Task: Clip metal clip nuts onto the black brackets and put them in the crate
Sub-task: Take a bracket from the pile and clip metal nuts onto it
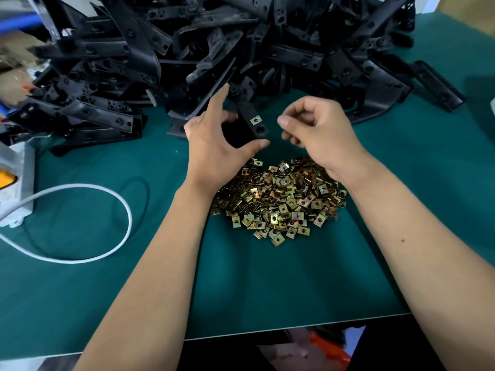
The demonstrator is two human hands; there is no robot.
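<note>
Two bare hands work above the middle of a dark green desk (80, 290). At the far left of the frame sits a grey metal box (16, 183) with a white cable (117, 207) looping out over the mat.

Right of that, the left hand (214, 145) grips a black plastic bracket (250, 124) between thumb and curled fingers, forefinger stretched up toward the heap. One small brass-coloured metal clip nut (255, 120) already sits clipped on the bracket's near end.

To its right, the right hand (318, 135) hovers just beside the bracket, fingers curled in with thumb and forefinger drawn close together. Whether it pinches another nut I cannot tell, as nothing shows between the fingertips.

Below both hands lies a loose pile of brass-coloured clip nuts (281, 202). Across the whole top of the frame spreads a tall jumbled heap of black brackets (241, 49).

By my reading, the clipping step is in hand. The next move calls either for a second nut pushed squarely onto a free edge, or for carrying the finished bracket to the crate, which is not in view.

Open mat lies in the lower middle and right of the frame. The desk's near edge runs along the bottom, while the heap crowds close behind the hands, so any reach upward risks snagging neighbouring brackets.
</note>
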